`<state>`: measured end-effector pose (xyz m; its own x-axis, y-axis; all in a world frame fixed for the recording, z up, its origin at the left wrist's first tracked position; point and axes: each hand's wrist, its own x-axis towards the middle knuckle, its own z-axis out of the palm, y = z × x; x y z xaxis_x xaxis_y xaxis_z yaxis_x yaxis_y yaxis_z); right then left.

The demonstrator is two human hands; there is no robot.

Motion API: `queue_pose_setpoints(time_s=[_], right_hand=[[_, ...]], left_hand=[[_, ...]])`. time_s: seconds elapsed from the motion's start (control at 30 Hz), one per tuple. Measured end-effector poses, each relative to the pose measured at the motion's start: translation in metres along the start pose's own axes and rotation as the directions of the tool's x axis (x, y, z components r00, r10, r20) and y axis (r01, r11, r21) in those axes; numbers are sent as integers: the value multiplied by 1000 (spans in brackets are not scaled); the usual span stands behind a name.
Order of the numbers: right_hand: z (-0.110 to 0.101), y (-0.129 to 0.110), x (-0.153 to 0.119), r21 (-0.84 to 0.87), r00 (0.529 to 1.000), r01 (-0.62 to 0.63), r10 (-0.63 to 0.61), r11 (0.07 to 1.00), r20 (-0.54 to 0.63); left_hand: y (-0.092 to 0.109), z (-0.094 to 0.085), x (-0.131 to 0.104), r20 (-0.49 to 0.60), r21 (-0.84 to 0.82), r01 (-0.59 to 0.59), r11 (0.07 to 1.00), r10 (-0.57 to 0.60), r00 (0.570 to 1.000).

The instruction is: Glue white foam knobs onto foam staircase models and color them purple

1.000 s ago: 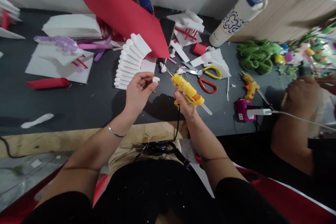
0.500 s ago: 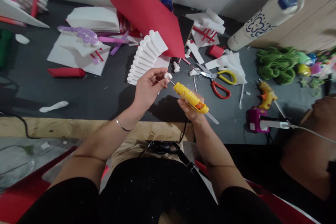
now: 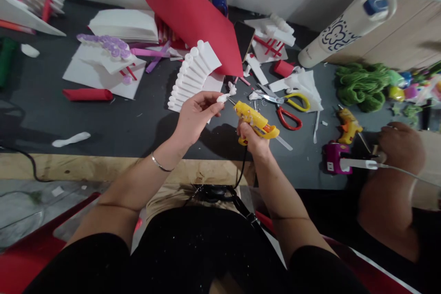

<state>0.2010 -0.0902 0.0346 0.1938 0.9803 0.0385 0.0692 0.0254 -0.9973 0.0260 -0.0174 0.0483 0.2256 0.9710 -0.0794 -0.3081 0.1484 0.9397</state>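
Between the fingertips of my left hand (image 3: 198, 117) is a small white piece (image 3: 223, 98). My right hand (image 3: 252, 137) is wrapped round a yellow glue gun (image 3: 253, 118), whose metal nozzle points at the white piece, very close to it; whether they touch is hard to tell. A clear glue stick (image 3: 285, 143) sticks out of the gun's back. Just beyond my left hand lies a fan-like row of white rolls (image 3: 191, 73) on the table. Scissors (image 3: 288, 106) with yellow and red handles lie open to the right of the gun.
A red sheet (image 3: 196, 18) and white stacked pieces (image 3: 124, 25) lie at the back. A white bottle (image 3: 339, 34), green yarn (image 3: 360, 85), a second glue gun (image 3: 349, 124) and a purple plug block (image 3: 337, 158) are at right, near another person's hand (image 3: 401, 144).
My right hand has shifted slightly right with the glue gun and turned its grip. More of the white piece shows at my left fingertips. The other person's hand has moved left.
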Motion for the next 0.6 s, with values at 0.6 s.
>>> queue_pose_setpoints(time_s=[0.6], right_hand=[[-8,-15,21,455,768,-453,76,767,636]], left_hand=[[3,-3,4,23,-82,108,991,-106,994]])
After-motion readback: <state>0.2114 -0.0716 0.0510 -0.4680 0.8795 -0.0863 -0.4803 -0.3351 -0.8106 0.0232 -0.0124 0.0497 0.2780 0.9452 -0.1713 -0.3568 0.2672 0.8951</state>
